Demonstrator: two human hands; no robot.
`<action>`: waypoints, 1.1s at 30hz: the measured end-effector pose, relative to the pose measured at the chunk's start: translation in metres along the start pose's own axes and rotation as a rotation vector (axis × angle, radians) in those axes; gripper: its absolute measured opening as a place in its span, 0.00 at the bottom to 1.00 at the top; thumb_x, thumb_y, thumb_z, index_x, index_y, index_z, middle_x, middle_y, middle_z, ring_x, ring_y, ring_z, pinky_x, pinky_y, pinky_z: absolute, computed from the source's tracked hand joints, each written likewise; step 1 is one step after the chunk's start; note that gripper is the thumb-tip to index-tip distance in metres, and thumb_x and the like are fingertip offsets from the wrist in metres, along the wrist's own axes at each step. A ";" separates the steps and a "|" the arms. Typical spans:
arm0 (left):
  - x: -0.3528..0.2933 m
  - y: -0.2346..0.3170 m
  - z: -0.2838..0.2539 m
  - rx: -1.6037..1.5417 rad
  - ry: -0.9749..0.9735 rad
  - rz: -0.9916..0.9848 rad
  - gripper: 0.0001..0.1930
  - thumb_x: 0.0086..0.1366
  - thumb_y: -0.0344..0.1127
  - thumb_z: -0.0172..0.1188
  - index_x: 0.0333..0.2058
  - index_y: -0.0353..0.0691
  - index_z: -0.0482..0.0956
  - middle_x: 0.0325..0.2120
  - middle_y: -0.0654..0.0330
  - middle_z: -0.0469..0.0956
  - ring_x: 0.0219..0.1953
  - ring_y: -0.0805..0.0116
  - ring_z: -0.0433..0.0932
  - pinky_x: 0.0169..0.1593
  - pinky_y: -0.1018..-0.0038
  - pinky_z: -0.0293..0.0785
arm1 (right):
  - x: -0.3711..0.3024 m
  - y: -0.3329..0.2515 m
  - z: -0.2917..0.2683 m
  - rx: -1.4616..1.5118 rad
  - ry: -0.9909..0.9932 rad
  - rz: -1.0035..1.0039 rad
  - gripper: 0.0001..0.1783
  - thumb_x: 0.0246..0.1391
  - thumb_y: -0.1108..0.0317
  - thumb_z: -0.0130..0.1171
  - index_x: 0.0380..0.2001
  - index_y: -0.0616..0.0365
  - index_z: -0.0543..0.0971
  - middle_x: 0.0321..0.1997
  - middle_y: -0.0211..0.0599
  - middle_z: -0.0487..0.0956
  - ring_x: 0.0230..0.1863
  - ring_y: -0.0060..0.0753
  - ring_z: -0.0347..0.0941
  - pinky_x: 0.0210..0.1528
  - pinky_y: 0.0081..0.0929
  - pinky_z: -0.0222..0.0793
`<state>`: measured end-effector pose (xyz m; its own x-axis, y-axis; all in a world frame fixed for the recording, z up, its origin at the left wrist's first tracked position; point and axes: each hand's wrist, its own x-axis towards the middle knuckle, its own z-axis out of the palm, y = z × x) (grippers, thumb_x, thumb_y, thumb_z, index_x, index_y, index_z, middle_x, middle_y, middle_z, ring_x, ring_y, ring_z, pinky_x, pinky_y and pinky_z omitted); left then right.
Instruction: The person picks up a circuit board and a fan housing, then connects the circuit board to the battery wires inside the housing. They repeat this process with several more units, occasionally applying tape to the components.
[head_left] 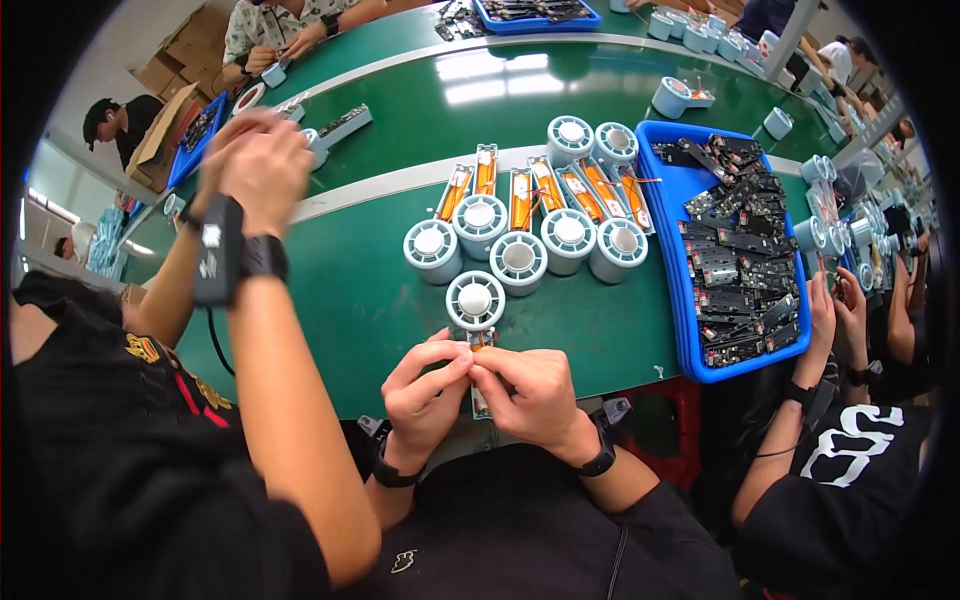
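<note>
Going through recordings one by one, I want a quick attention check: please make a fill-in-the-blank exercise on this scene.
1. The left hand and right hand meet at a fan whose centre is ____.
2. The tabletop is coloured ____.
3. The blue tray of dark parts stands to the fan's ____.

Missing words: white; green; right.

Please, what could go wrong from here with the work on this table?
The light-blue unit at the left hand and right hand reaches near the edge of the table, so it might fall if released. Pushed forward, it could bump the grouped units just beyond. Black boards lie heaped in the blue tray; some might get scratched.
</note>
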<state>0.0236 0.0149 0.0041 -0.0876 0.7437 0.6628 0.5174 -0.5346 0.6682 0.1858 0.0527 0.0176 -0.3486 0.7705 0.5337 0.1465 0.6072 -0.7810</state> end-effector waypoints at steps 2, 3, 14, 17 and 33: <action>-0.002 0.000 -0.003 0.029 -0.001 0.049 0.17 0.53 0.17 0.72 0.41 0.40 0.88 0.39 0.57 0.84 0.44 0.61 0.86 0.58 0.55 0.81 | 0.001 -0.004 0.002 0.052 0.020 0.023 0.08 0.53 0.75 0.68 0.37 0.61 0.83 0.31 0.41 0.84 0.21 0.36 0.79 0.23 0.28 0.71; -0.003 0.001 -0.004 0.041 0.008 0.042 0.17 0.53 0.17 0.72 0.41 0.40 0.88 0.39 0.57 0.84 0.44 0.61 0.86 0.58 0.55 0.81 | 0.001 -0.006 0.004 0.098 0.044 0.050 0.08 0.52 0.76 0.68 0.37 0.61 0.83 0.32 0.41 0.84 0.21 0.34 0.79 0.23 0.28 0.71; 0.011 0.013 -0.029 0.178 -0.236 -0.065 0.24 0.50 0.17 0.70 0.48 0.39 0.84 0.43 0.57 0.82 0.39 0.63 0.83 0.42 0.68 0.81 | 0.006 0.008 0.003 -0.017 0.059 -0.017 0.07 0.54 0.82 0.66 0.37 0.62 0.82 0.38 0.38 0.82 0.29 0.28 0.80 0.27 0.22 0.72; 0.013 0.023 -0.024 0.062 -0.266 -0.262 0.23 0.52 0.16 0.68 0.49 0.38 0.83 0.46 0.56 0.81 0.39 0.65 0.82 0.39 0.71 0.80 | 0.001 0.006 0.005 0.107 0.046 0.076 0.07 0.56 0.82 0.65 0.37 0.63 0.81 0.37 0.35 0.80 0.30 0.25 0.79 0.28 0.20 0.71; -0.025 0.008 -0.017 -0.326 -0.015 -0.291 0.22 0.55 0.13 0.61 0.49 0.37 0.82 0.50 0.54 0.78 0.42 0.66 0.82 0.39 0.77 0.79 | -0.012 -0.004 0.039 0.862 0.114 0.449 0.04 0.65 0.80 0.57 0.39 0.64 0.72 0.36 0.33 0.74 0.35 0.20 0.72 0.38 0.17 0.68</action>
<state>0.0159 -0.0146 -0.0014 -0.1768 0.8866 0.4274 0.1769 -0.3985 0.8999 0.1537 0.0334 0.0014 -0.3276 0.9369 0.1218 -0.4987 -0.0620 -0.8645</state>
